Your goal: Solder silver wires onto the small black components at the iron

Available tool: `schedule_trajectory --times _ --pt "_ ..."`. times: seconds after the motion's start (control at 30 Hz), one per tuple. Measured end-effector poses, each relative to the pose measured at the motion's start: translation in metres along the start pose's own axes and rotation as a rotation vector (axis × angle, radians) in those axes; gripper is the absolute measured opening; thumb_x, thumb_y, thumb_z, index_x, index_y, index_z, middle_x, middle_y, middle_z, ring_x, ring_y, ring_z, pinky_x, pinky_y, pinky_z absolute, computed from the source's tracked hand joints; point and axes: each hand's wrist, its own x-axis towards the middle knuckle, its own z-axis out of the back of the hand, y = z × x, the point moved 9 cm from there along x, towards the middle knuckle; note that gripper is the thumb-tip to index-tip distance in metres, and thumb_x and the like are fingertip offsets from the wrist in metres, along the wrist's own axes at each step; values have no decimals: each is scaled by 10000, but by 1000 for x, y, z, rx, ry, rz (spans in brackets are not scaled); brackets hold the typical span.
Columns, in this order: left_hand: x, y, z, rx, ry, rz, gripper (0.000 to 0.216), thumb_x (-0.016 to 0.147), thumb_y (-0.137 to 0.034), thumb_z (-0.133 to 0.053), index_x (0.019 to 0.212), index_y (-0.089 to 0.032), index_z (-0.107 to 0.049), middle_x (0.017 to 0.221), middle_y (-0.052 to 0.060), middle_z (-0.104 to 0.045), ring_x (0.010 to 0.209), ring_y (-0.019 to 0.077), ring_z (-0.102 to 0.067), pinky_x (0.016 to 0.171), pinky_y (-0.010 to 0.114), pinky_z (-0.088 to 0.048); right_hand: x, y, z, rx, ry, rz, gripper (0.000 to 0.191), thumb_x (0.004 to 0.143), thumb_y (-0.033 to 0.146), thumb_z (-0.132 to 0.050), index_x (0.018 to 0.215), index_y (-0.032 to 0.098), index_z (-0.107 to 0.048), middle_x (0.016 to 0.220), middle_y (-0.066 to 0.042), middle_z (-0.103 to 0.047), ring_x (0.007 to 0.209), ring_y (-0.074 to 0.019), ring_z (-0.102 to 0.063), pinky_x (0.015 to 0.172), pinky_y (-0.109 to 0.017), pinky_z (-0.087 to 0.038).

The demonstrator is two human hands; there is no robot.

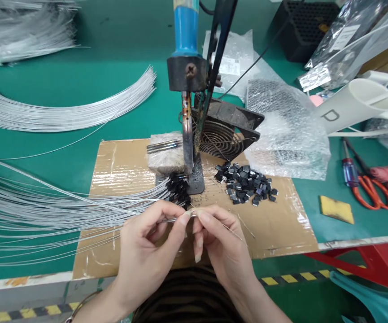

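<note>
My left hand [150, 251] pinches a thin grey cable between thumb and forefinger, near its end. Thumb and fingers of my right hand [225, 240] close on the tip of the same cable, almost touching my left fingertips. A fine wire [236, 233] trails from under my right fingers toward the lower right; whether it is gripped I cannot tell. Just beyond my hands, a blue-handled soldering iron [186, 31] is clamped upright, tip down. Left of its tip lies a bundle of grey cables [119, 204] with black ends [178, 188]. Small black parts [246, 181] are heaped on the right.
Under the hands is a cardboard sheet [106, 166]. A fan [227, 134] and wrapped block [165, 157] flank the iron. More cables [79, 112] curve at left. Right are bubble wrap [288, 130], a mug [345, 107], a screwdriver [350, 172], scissors [373, 195] and a yellow sponge [337, 209].
</note>
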Motion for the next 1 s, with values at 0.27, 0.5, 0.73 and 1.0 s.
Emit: schedule_trajectory --times 0.27,0.5,0.73,1.0 --pt "-6 -3 2 -20 -102 -64 73 960 -245 -704 894 -218 -718 725 -10 -742 599 106 -646 545 173 -493 -1 -1 0 38 -48 34 177 826 317 -862 726 180 -812 614 25 -690 427 -56 -577 426 -147 -548" --pt "0 -7 2 -137 -113 -42 80 946 -192 -709 871 -218 -718 715 -39 -748 591 71 -663 566 117 -518 0 2 -3 27 -33 67 157 862 338 -843 836 184 -854 679 11 -717 484 -72 -628 465 -161 -588" --pt "4 -13 1 -179 -111 -41 121 936 -123 -697 870 -223 -710 696 -82 -733 576 18 -662 576 39 -493 -3 11 7 -157 -18 141 131 908 328 -827 942 206 -859 697 10 -749 513 -90 -684 539 -187 -610" --pt "2 -15 5 -71 -145 -78 78 906 -171 -738 839 -205 -719 655 -45 -719 527 62 -629 514 104 -494 -4 11 7 -199 -11 167 78 909 303 -836 927 230 -856 698 19 -765 500 -94 -695 531 -191 -601"
